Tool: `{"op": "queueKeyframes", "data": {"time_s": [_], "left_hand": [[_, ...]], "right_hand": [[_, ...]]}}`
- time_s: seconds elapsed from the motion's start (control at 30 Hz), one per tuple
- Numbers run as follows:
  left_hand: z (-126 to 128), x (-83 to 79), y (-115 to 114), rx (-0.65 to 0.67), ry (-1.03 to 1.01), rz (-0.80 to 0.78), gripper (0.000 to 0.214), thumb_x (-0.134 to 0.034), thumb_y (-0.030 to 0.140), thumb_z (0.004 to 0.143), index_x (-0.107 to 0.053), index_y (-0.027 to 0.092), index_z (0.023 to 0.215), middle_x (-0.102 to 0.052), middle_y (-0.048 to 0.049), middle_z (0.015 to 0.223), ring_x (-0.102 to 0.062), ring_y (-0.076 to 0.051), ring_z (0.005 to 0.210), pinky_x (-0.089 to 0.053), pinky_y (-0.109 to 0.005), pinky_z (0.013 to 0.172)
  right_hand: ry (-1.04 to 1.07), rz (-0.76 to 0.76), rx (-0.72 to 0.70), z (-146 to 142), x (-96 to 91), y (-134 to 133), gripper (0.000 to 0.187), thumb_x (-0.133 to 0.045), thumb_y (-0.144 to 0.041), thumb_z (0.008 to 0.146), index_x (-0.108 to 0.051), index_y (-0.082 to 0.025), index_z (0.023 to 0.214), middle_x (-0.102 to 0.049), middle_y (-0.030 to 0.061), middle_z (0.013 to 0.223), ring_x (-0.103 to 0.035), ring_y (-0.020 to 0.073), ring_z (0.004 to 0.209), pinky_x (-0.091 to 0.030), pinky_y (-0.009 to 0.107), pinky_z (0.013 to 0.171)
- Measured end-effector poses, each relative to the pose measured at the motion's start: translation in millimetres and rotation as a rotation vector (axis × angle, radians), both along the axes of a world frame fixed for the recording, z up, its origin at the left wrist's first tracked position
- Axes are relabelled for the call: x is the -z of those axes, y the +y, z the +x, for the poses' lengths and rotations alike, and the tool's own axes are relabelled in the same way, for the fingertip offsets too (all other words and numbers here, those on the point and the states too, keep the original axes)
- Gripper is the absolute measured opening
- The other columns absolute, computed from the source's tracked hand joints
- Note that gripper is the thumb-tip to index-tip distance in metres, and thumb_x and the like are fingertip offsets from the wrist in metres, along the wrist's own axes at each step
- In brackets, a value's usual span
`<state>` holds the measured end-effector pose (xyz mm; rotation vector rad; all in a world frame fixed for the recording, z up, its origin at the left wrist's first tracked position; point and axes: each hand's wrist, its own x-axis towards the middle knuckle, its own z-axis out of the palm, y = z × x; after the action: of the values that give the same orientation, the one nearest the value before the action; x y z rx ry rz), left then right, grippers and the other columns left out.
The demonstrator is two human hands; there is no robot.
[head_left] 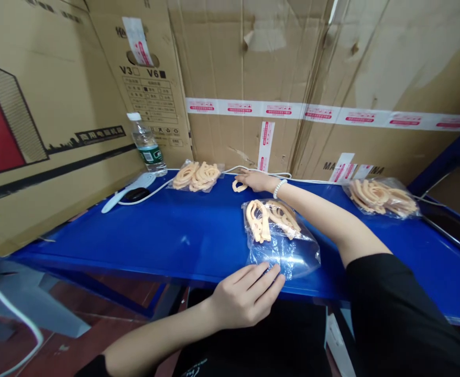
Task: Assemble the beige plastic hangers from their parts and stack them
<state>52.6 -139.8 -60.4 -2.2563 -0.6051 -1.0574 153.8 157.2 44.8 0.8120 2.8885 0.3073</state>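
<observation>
A clear plastic bag (288, 256) lies near the table's front edge, with beige looped plastic pieces (259, 222) that look like folding hangers inside it. My left hand (249, 293) is at the bag's near edge, fingers curled over the film; the thumb is hidden. Farther back, my right hand (256, 180), with a beaded bracelet at the wrist, reaches to a loose beige looped piece (239, 186). Its fingers are closed at the edge of that piece, by the back of the table.
Filled bags of beige pieces lie at back left (196, 176) and right (383, 197) on the blue table (155, 235). A water bottle (147, 146), pale blue brush (130, 191) and black oval object (137, 195) stand left. Cardboard (230, 136) walls the back; a white cable (316, 181) runs along it.
</observation>
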Motion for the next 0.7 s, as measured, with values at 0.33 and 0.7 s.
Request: {"op": "queueKeyframes", "data": {"time_s": [0.33,0.7], "left_hand": [[-0.1,-0.5,-1.5,0.006,0.003,-0.017,0.040,-0.058,0.023,0.088,-0.070,0.012,0.124,-0.073,-0.0070,0.125,-0.070,-0.023,0.110,-0.059,-0.031,0.090],[-3.9,-1.8,-5.1,-0.032,0.049,-0.061,0.039,-0.057,0.024,0.092,-0.067,0.014,0.129,-0.070,-0.0066,0.131,-0.069,-0.023,0.114,-0.058,-0.033,0.093]], "right_hand": [[0.115,0.019,0.018,74.8,-33.4,-60.1,0.031,-0.040,-0.010,0.102,-0.066,-0.008,0.117,-0.067,0.0146,0.113,-0.064,0.0176,0.095,-0.050,0.031,0.087],[0.707,0.204,-0.152,144.0,-54.3,-274.2,0.017,-0.060,-0.018,0.099,-0.059,-0.020,0.115,-0.072,0.0054,0.101,-0.070,0.0170,0.087,-0.055,0.027,0.076]]}}
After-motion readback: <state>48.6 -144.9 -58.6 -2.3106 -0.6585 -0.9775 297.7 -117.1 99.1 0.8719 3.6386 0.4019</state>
